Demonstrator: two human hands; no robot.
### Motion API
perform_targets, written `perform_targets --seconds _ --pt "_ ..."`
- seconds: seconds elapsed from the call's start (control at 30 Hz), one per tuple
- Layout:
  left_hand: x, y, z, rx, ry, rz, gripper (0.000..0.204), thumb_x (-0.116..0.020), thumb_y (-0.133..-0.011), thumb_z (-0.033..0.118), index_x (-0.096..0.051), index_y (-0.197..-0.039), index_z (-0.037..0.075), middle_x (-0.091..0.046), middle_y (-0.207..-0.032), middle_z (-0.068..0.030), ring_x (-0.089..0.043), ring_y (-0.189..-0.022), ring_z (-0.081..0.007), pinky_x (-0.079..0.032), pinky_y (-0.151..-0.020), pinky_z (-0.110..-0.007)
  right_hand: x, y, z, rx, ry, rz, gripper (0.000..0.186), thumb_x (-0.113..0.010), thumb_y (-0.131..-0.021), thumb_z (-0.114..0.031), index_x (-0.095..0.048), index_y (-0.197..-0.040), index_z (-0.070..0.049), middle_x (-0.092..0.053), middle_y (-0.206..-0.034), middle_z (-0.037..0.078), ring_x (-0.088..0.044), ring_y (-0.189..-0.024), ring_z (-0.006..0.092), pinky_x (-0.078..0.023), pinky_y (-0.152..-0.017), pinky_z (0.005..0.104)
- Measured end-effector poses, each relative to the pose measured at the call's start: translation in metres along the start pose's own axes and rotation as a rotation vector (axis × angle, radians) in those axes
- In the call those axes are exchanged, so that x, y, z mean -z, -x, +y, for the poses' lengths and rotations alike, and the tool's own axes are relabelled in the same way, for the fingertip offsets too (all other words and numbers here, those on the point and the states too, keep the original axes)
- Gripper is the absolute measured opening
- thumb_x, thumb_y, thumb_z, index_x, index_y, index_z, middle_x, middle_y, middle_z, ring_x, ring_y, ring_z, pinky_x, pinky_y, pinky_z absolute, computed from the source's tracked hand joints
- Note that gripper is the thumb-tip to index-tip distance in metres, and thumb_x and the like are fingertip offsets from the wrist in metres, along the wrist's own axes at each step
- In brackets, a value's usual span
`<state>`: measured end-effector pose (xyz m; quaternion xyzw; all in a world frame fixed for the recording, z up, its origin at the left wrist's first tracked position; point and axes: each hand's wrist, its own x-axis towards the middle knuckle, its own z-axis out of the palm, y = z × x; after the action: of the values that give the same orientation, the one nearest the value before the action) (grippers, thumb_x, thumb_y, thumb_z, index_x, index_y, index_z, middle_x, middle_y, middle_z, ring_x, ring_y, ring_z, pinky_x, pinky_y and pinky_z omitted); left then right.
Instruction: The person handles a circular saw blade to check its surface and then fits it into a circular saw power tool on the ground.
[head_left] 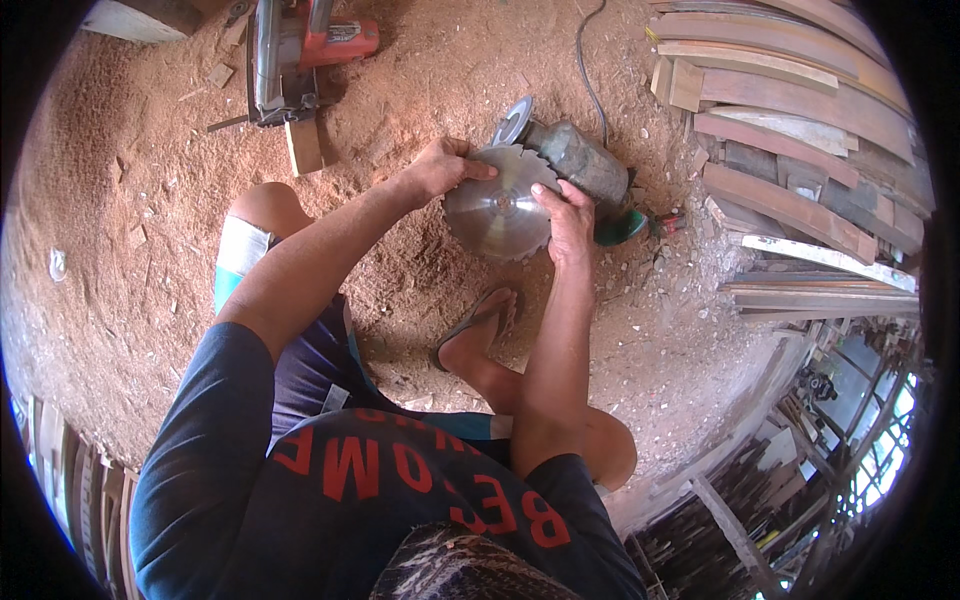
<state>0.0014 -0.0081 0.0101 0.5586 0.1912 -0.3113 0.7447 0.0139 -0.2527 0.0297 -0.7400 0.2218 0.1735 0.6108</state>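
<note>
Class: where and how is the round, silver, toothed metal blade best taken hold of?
Probably pinch the blade across its flat faces, inside the toothed rim, coming from the person's side: the broad disc offers smooth metal away from its teeth, while the grey, rounded power tool crowds its far-right edge.

Red saw [340,42]: top cut off | grinder [585,160]: partly behind blade [500,222] | lower-right pile [685,540]: perhaps wood, indistinct

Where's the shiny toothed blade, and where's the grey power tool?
Toothed blade [497,219], head view: on its flat metal face.
Grey power tool [584,159], head view: on its rounded body.
</note>
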Motion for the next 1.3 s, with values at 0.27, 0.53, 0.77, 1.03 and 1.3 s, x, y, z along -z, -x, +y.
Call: perform_targets --seconds 0.27,0.53,0.77,1.03,1.3 --pt "-0.001 -0.001 0.0 0.003 0.061 0.007 0.034 -0.083 -0.084 0.019 -0.074 -0.109 -0.001 -0.076 -0.095 -0.0095 -0.071 -0.084 -0.018 -0.056 -0.081 -0.034 -0.015 0.018 -0.021 -0.074 -0.065 0.083 0.072 -0.083 -0.081 -0.004 -0.047 -0.139 0.017 -0.064 -0.126 0.024 -0.063 -0.114 0.0267 -0.05 -0.102 0.0381" --pt "-0.002 -0.008 -0.009 -0.025 0.099 0.018 0.031 -0.083 -0.083 0.014 -0.073 -0.108 -0.002 -0.076 -0.094 -0.01 -0.072 -0.081 -0.0177 -0.057 -0.078 -0.032 -0.015 0.017 -0.019 -0.096 -0.057 0.072 0.074 -0.084 -0.079 -0.003 -0.048 -0.139 0.018 -0.061 -0.13 0.024 -0.061 -0.116 0.0278 -0.049 -0.104 0.0386" --pt "-0.002 -0.008 -0.008 -0.02 0.097 0.017 0.029 -0.083 -0.082 0.013 -0.073 -0.106 -0.001 -0.076 -0.092 -0.0091 -0.071 -0.079 -0.0169 -0.057 -0.076 -0.033 -0.01 0.008 -0.008 -0.074 -0.051 0.075 0.073 -0.084 -0.079 -0.003 -0.048 -0.139 0.018 -0.061 -0.131 0.024 -0.061 -0.116 0.0278 -0.05 -0.102 0.0388" --pt "-0.002 -0.008 -0.008 -0.007 0.087 0.041 0.03 -0.083 -0.081 0.013 -0.073 -0.106 -0.002 -0.075 -0.092 -0.0103 -0.072 -0.078 -0.0178 -0.058 -0.075 -0.032 -0.012 0.009 -0.01 -0.078 -0.057 0.027 0.064 -0.081 -0.081 -0.005 -0.053 -0.134 0.018 -0.065 -0.122 0.021 -0.064 -0.109 0.0258 -0.051 -0.098 0.0374" --pt "-0.004 -0.008 -0.008 -0.006 0.085 0.052 0.03 -0.083 -0.081 0.013 -0.074 -0.106 -0.002 -0.076 -0.09 -0.0104 -0.072 -0.077 -0.0178 -0.058 -0.075 -0.032 -0.009 0.006 -0.005 -0.09 -0.028 0.076 0.065 -0.081 -0.08 -0.005 -0.053 -0.134 0.018 -0.066 -0.122 0.021 -0.064 -0.109 0.0253 -0.051 -0.099 0.0372"
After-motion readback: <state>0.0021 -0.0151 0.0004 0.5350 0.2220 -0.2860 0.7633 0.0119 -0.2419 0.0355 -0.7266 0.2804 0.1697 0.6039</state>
